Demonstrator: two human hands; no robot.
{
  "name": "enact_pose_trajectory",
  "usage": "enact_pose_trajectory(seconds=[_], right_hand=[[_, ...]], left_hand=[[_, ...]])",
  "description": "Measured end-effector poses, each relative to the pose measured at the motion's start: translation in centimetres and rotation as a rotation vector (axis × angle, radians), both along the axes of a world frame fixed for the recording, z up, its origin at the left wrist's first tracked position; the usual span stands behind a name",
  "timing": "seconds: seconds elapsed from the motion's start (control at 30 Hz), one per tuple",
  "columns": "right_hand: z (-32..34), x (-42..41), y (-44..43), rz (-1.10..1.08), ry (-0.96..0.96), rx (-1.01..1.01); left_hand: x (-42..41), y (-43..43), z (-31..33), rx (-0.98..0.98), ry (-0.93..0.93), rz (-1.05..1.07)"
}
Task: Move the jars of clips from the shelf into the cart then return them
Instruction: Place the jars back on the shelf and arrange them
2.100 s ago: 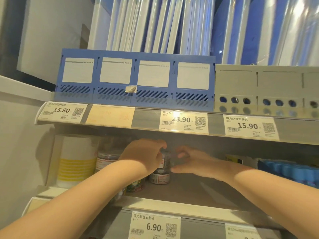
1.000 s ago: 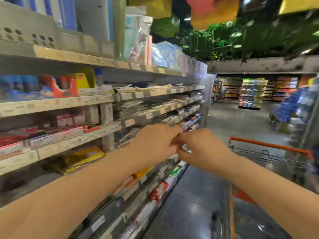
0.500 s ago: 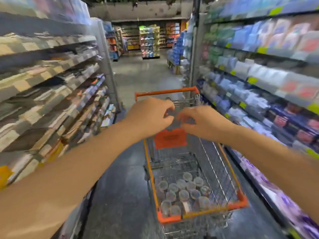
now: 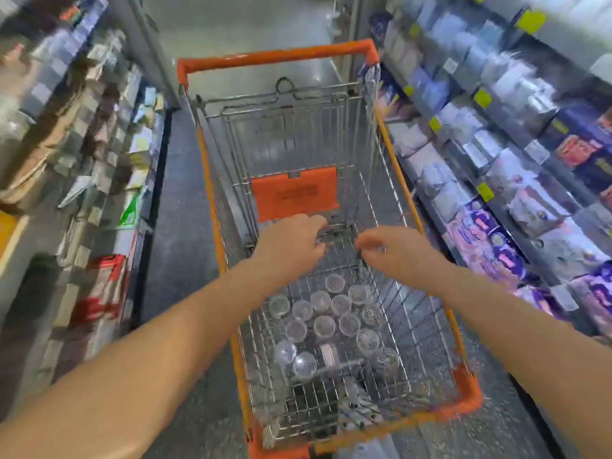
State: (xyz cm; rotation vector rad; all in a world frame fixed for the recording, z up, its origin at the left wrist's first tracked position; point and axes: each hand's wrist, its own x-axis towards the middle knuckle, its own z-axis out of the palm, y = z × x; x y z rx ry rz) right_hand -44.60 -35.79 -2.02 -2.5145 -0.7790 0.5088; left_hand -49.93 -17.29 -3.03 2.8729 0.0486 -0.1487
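Both hands, left hand [image 4: 291,241] and right hand [image 4: 394,250], hover over the cart [image 4: 463,397]; grip looks curled, but blur hides whether either clamps a jar. Jars [image 4: 331,321] cluster on the cart floor toward its near end. Likely light, rigid, slick plastic; best pinched round the lid.

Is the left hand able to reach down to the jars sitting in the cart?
Probably yes. The left hand hovers over the open-topped cart, and the jars sit on its floor just below and nearer. Nothing covers them, though whatever the hand may hold is hidden.
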Motion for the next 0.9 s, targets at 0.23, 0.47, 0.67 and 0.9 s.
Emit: enact_pose_trajectory(seconds=[0.23, 0.47, 0.67, 0.9], right_hand=[[-15.3, 4.6, 1.9, -0.022, 0.366, -0.220], [-27.7, 3.7, 2.1, 0.087, 0.358, -0.427], [-34.6, 0.9, 3.0, 0.155, 0.426, -0.488], [-37.9, -0.4, 4.3, 0.251, 0.312, -0.509]], left_hand=[[3.7, 0.6, -13.0, -0.040, 0.296, 0.250], [0.6, -2.0, -25.8, -0.164, 0.485, 0.519], [-2.8, -3.4, -33.5, -0.065, 0.784, 0.682], [-3.8, -3.5, -37.5, -0.055, 0.693, 0.688]])
